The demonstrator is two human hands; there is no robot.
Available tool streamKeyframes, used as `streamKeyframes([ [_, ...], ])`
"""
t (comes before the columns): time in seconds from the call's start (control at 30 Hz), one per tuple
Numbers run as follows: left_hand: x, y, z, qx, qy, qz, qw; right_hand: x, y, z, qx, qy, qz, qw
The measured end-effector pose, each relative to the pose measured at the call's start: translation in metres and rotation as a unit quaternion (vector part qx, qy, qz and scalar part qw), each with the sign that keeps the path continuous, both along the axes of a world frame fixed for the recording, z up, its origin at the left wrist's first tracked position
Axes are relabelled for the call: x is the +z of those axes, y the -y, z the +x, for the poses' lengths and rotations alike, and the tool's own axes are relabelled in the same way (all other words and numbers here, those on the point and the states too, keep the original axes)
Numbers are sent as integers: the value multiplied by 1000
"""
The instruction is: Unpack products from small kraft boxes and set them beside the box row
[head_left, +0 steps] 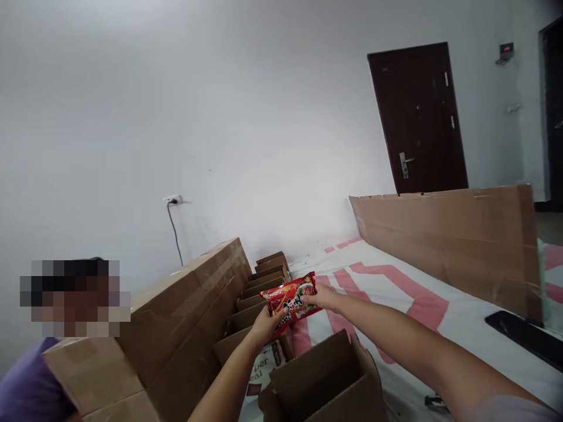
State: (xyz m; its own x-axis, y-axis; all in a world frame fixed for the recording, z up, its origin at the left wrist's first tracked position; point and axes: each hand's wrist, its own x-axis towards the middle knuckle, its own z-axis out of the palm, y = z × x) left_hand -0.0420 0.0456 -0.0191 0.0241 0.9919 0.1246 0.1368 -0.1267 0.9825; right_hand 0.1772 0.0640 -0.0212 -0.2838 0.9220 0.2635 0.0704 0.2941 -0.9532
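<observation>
A shiny red packet (pixel 288 298) with black and white lettering is held up between both hands. My left hand (pixel 266 322) grips its lower left side, the thumb lying on the front. My right hand (pixel 324 296) pinches its right end. Below and behind the packet, a row of open brown cardboard boxes (pixel 246 319) runs back toward the wall. Nearer to me stands another open cardboard box (pixel 314 381), its inside dark. Beside it, under my left forearm, lies a pale printed package (pixel 265 368), partly hidden.
Long stacked cartons (pixel 185 310) form a barrier on the left, with another person in a purple sleeve (pixel 33 387) behind it. A tall cardboard panel (pixel 448 240) stands at the right on the white and pink sheet (pixel 396 281), near a dark flat object (pixel 523 337).
</observation>
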Motion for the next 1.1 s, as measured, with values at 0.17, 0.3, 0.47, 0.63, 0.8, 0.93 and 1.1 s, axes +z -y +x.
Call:
streamKeyframes([
  [0.17, 9, 15, 3, -7, -22, 7, 1000, 5, 12, 4, -31, 19, 0, 999],
  [0.3, 23, 29, 13, -14, -48, 19, 999, 11, 28, 12, -63, 25, 2, 998],
  [0.47, 46, 51, 39, -17, -93, 52, 994, 24, 56, 30, -95, 2, 28, 995],
  [0.63, 61, 94, 73, 32, -155, 98, 983, 27, 98, 61, -67, -47, 47, 996],
  [0.8, 57, 171, 112, 43, -219, 133, 966, 7, 159, 106, -5, -123, 46, 991],
  [0.93, 20, 241, 135, 6, -269, 186, 945, -24, 213, 148, 93, -163, 5, 982],
  [1.1, -79, 298, 153, 56, -219, 221, 949, -82, 265, 184, 113, -110, -68, 985],
])
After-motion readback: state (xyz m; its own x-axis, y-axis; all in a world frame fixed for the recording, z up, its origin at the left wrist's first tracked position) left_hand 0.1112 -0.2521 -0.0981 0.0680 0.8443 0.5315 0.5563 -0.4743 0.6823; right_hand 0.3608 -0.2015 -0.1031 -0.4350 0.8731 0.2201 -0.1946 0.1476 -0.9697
